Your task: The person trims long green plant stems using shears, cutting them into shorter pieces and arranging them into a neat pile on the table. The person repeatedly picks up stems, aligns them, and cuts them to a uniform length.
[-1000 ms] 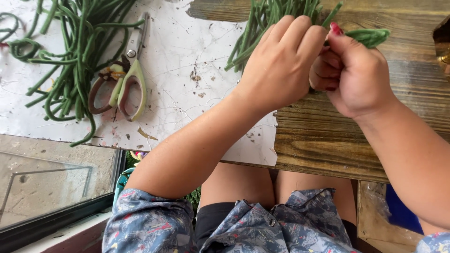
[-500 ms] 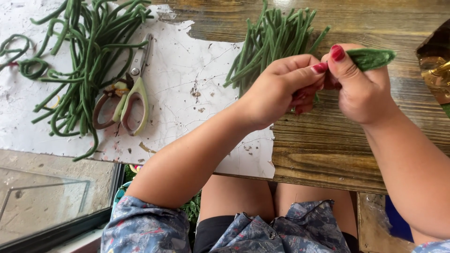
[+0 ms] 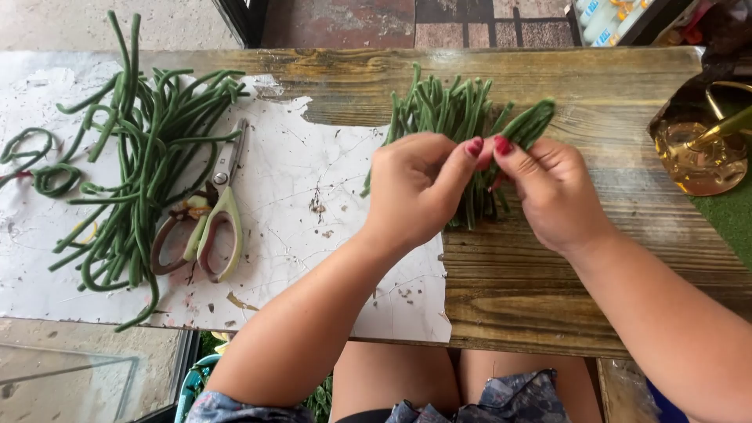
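On the wooden table (image 3: 595, 86), both hands' grips pinch cut beans (image 3: 529, 124); scissors (image 3: 205, 215) lie beside uncut ones (image 3: 141, 149).

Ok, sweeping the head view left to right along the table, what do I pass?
Loose tangle of long green beans → scissors → left hand → right hand, with a bundle of cut beans behind both hands → amber glass dish at the right edge.
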